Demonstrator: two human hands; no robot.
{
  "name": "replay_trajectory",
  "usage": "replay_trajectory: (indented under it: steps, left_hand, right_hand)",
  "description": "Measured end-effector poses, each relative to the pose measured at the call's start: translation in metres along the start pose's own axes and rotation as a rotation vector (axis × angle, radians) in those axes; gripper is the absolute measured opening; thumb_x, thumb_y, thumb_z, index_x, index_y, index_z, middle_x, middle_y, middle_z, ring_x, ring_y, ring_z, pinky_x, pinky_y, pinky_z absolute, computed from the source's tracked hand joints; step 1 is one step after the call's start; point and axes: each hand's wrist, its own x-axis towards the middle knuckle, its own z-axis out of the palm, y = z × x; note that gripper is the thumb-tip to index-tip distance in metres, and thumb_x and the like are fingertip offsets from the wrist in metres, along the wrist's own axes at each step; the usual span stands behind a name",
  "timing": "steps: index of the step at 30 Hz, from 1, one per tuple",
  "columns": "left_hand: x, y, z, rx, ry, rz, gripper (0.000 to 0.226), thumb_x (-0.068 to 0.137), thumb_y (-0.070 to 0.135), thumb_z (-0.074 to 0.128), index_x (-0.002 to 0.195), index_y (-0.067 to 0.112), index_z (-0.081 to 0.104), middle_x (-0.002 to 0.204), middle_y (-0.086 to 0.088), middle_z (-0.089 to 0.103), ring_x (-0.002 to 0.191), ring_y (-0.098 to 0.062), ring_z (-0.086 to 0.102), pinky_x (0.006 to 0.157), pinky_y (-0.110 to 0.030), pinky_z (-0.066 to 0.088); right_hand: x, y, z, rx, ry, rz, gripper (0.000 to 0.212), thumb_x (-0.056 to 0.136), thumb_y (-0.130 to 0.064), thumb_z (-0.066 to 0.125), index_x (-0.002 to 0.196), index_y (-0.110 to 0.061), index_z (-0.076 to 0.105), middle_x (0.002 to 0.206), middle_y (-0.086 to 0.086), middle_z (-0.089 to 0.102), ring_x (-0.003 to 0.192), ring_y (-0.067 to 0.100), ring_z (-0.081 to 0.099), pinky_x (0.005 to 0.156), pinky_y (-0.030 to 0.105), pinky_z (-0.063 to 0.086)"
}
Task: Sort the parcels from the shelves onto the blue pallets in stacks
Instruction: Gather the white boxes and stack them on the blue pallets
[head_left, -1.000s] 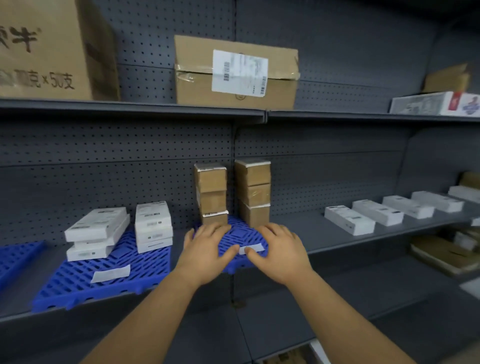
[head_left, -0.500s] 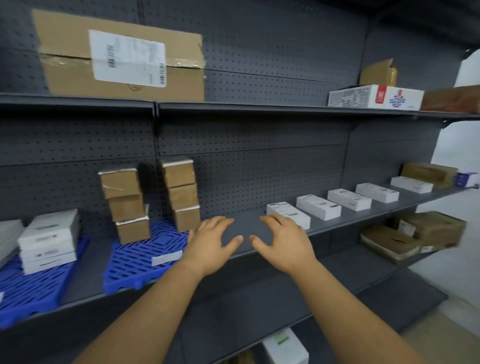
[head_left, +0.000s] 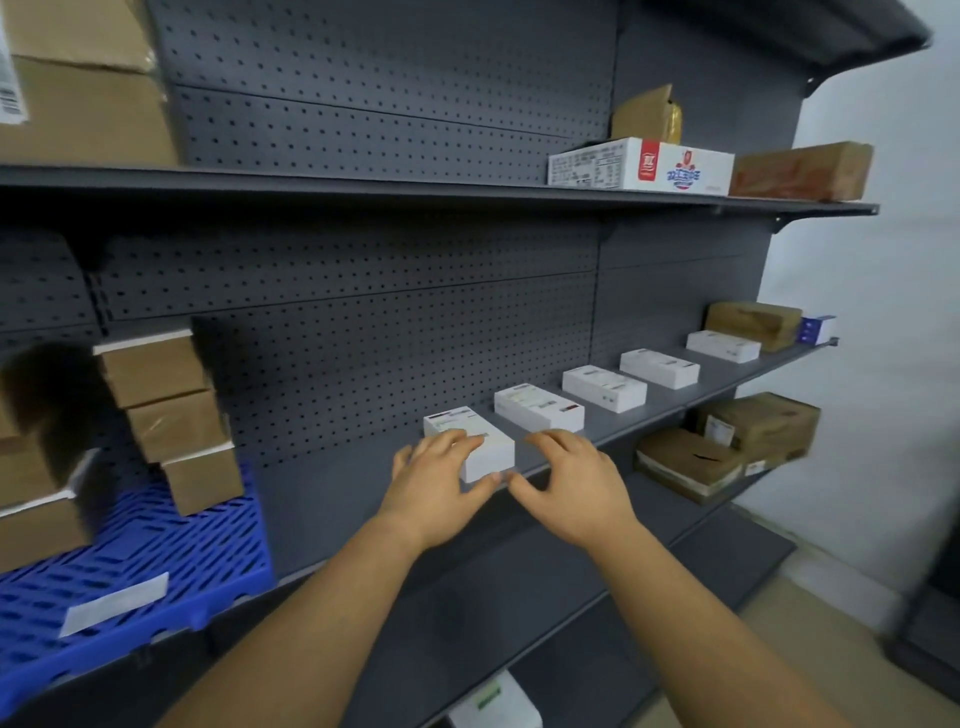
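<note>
A row of white parcels lies along the middle shelf (head_left: 675, 402). The nearest white parcel (head_left: 491, 444) is partly under my left hand (head_left: 439, 480), whose spread fingers rest over its near left end. My right hand (head_left: 569, 480) hovers open just right of that parcel, at the shelf's front edge. More white parcels follow to the right: one (head_left: 540, 408), another (head_left: 605, 388), and a third (head_left: 660, 368). At the left a blue pallet (head_left: 156, 561) carries stacks of brown parcels (head_left: 171, 415).
The top shelf holds a large cardboard box (head_left: 78, 88) at left and a white printed carton (head_left: 641, 163) at right. Brown cartons (head_left: 727, 447) sit on the lower shelf at right. A white box (head_left: 498, 704) lies on the bottom shelf. A white wall closes the right side.
My view and both hands have moved right, away from the blue pallet to the row of white parcels. My left hand now lies over the nearest white parcel.
</note>
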Motion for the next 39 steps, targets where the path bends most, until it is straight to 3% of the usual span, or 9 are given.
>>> replay_trajectory:
  steps: [11, 16, 22, 31, 39]
  left_hand:
    - [0.15, 0.06, 0.075, -0.091, 0.028, 0.153, 0.056, 0.089, 0.06, 0.044, 0.139, 0.035, 0.041, 0.148, 0.012, 0.035, 0.138, -0.01, 0.025, 0.114, -0.041, 0.016]
    - [0.187, 0.095, 0.114, -0.077, -0.035, 0.16, 0.058, 0.089, 0.064, 0.041, 0.14, 0.036, 0.038, 0.148, 0.013, 0.033, 0.137, -0.01, 0.025, 0.115, -0.041, 0.016]
    - [0.229, 0.154, 0.161, -0.065, -0.045, 0.163, 0.058, 0.09, 0.062, 0.04, 0.141, 0.035, 0.037, 0.147, 0.014, 0.033, 0.137, -0.009, 0.024, 0.114, -0.038, 0.016]
    - [0.291, 0.253, 0.215, -0.134, 0.001, 0.095, 0.056, 0.09, 0.06, 0.043, 0.14, 0.036, 0.038, 0.148, 0.014, 0.035, 0.137, -0.009, 0.025, 0.113, -0.036, 0.015]
    - [0.354, 0.297, 0.258, -0.091, -0.026, 0.105, 0.056, 0.09, 0.062, 0.042, 0.14, 0.036, 0.037, 0.148, 0.014, 0.033, 0.137, -0.009, 0.023, 0.113, -0.035, 0.014]
  right_hand:
    - [0.079, 0.128, -0.013, -0.144, 0.012, 0.11, 0.062, 0.085, -0.062, 0.048, 0.135, -0.026, 0.05, 0.138, -0.005, 0.05, 0.126, 0.019, 0.043, 0.098, 0.039, 0.039]
    - [0.093, 0.186, -0.019, -0.155, 0.009, 0.132, 0.067, 0.084, -0.065, 0.043, 0.14, -0.028, 0.045, 0.141, -0.005, 0.047, 0.13, 0.019, 0.04, 0.102, 0.04, 0.037]
    - [0.11, 0.27, -0.033, -0.14, -0.007, 0.122, 0.083, 0.073, -0.075, 0.024, 0.14, -0.03, 0.044, 0.143, -0.006, 0.045, 0.132, 0.018, 0.037, 0.105, 0.041, 0.036]
    - [0.136, 0.403, -0.067, -0.121, -0.039, 0.074, 0.066, 0.085, -0.062, 0.047, 0.142, -0.031, 0.04, 0.145, -0.005, 0.042, 0.134, 0.018, 0.034, 0.106, 0.041, 0.033]
    - [0.175, 0.482, -0.065, -0.083, -0.025, 0.085, 0.07, 0.081, -0.066, 0.043, 0.141, -0.029, 0.044, 0.143, -0.005, 0.044, 0.132, 0.017, 0.037, 0.105, 0.039, 0.035]
